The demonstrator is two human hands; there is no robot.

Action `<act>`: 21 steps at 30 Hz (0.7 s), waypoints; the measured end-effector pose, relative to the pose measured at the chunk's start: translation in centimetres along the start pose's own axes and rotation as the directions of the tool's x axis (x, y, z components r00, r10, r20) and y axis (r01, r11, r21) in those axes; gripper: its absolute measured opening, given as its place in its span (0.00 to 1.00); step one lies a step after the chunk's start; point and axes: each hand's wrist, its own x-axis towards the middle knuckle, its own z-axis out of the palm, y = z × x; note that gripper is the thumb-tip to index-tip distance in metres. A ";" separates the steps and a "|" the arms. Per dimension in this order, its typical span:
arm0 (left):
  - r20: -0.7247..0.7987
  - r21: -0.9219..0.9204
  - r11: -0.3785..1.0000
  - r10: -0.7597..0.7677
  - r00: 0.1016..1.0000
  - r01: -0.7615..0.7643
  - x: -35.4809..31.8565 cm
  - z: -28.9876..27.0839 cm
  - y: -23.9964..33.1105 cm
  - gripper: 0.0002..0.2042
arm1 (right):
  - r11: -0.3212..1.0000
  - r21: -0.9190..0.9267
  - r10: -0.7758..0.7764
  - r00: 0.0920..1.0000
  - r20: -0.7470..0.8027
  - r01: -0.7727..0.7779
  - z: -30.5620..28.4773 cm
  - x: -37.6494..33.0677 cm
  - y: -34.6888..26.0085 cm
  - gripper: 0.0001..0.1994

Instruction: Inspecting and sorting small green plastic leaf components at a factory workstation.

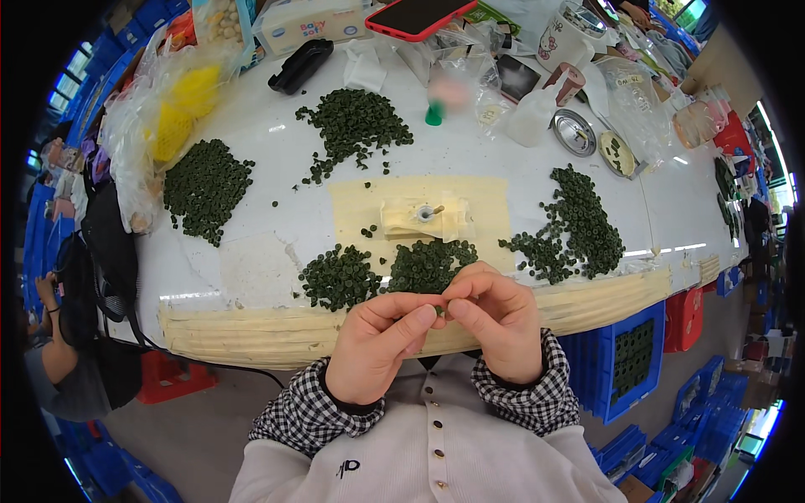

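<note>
My left hand (pixel 387 334) and my right hand (pixel 496 320) meet over the table's near edge, thumbs and forefingers pinched together. Between them is a small dark green part (pixel 438 310), mostly covered by the fingertips. Just beyond the hands lies a pile of small dark green round parts (pixel 428 264), with another pile (pixel 340 277) to its left. Behind these, a taped block with a short upright pin (pixel 428 215) is fixed on a yellowish patch of the table.
More green heaps lie at the far left (pixel 206 189), back middle (pixel 356 121) and right (pixel 587 222). A red-cased phone (pixel 418 17), a black tray (pixel 300 67), a round tin (pixel 574 132) and plastic bags (pixel 189 113) line the back. A blue crate (pixel 616 369) stands below, right.
</note>
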 end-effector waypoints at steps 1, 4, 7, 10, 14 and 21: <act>0.004 -0.013 1.000 -0.015 1.000 0.015 0.0 0.0 0.0 0.09 | 1.000 0.008 -0.001 1.000 -0.001 0.001 0.1 0.0 0.0 0.07; 0.000 -0.031 0.999 -0.026 1.000 0.026 0.0 0.0 0.0 0.08 | 0.997 -0.063 -0.035 0.999 -0.028 0.033 0.5 -0.1 0.1 0.07; -0.009 -0.058 0.998 -0.009 1.000 0.009 0.0 -0.2 -0.3 0.09 | 0.967 -0.236 -0.119 0.990 -0.079 0.098 1.0 -0.3 0.1 0.08; -0.005 -0.098 0.995 -0.024 1.000 0.023 0.1 0.0 -0.1 0.10 | 0.890 -0.415 -0.248 0.964 -0.098 0.186 1.6 -0.3 0.2 0.09; 0.006 -0.148 0.987 -0.062 0.998 0.063 0.0 0.1 0.0 0.10 | 0.753 -0.585 -0.408 0.911 -0.053 0.303 1.8 -0.4 0.5 0.12; 0.080 -0.259 0.956 -0.124 0.989 0.141 -0.2 -0.6 0.3 0.10 | 0.493 -0.739 -0.534 0.830 0.160 0.460 1.7 -0.3 -0.3 0.14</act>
